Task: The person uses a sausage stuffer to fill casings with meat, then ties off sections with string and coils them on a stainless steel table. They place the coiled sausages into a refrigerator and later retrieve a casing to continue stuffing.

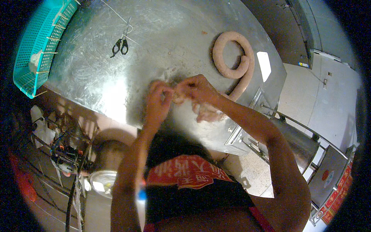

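My left hand point(160, 97) and my right hand point(195, 88) meet over a metal table point(168, 17), fingers pinching a small piece of pale sausage casing point(178, 99) between them. Blur hides the exact grip. Below and beside my right hand lies a loose pile of pinkish casing point(210, 112). From behind my right wrist a long, filled raw sausage point(249, 62) runs up and curls into a loop on the table. Scissors with black handles point(123, 46) lie farther up to the left, with a thin white string point(116, 12) across their blades.
A turquoise plastic basket point(43, 62) with strings tied on its rim stands at the upper left. At the right table edge is a metal sausage stuffer point(289, 139) with rods. A round metal pot lid point(103, 181) is low at the left, near cluttered equipment point(66, 150).
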Demonstrator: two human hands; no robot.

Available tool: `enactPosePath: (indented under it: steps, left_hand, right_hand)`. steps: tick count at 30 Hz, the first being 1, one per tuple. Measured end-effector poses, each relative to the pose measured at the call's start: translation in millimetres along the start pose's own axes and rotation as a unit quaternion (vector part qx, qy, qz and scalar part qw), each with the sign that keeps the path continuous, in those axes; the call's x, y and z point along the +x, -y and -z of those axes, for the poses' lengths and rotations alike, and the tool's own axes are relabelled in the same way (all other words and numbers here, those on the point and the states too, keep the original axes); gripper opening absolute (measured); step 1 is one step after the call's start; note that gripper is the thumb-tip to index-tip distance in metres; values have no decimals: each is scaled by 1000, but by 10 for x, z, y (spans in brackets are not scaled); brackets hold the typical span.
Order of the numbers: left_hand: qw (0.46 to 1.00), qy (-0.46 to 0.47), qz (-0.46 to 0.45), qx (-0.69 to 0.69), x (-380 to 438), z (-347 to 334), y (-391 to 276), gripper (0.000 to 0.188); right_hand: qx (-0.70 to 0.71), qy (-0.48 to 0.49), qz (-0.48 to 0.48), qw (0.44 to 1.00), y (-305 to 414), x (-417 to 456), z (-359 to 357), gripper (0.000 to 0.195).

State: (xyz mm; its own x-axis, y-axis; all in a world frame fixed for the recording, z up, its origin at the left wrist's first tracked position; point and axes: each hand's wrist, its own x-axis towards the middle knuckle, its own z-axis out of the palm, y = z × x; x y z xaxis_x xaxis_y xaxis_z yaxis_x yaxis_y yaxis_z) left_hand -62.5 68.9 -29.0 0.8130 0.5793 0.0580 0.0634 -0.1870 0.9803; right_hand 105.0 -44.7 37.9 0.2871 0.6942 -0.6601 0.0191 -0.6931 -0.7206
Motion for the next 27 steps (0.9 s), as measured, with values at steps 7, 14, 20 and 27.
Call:
enactPosePath:
  steps: [7, 14, 20, 27]
  left_hand:
    - [990, 50, -91, 92, -63, 22, -83, 11]
    - [998, 38, -10, 43, -21, 53, -36, 10]
    - [997, 44, 47, 45, -17, 53, -57, 7]
    - [996, 66, 45, 49, 17, 89, -50, 8]
  right_hand:
    - [-238, 32, 136, 961, 40, 87, -16, 22]
    - [-392, 4, 249, 886, 89, 7, -101, 29]
    - [-419, 16, 259, 870, 91, -125, -67, 37]
    - [-228, 71, 228, 944, -33, 29, -34, 19]
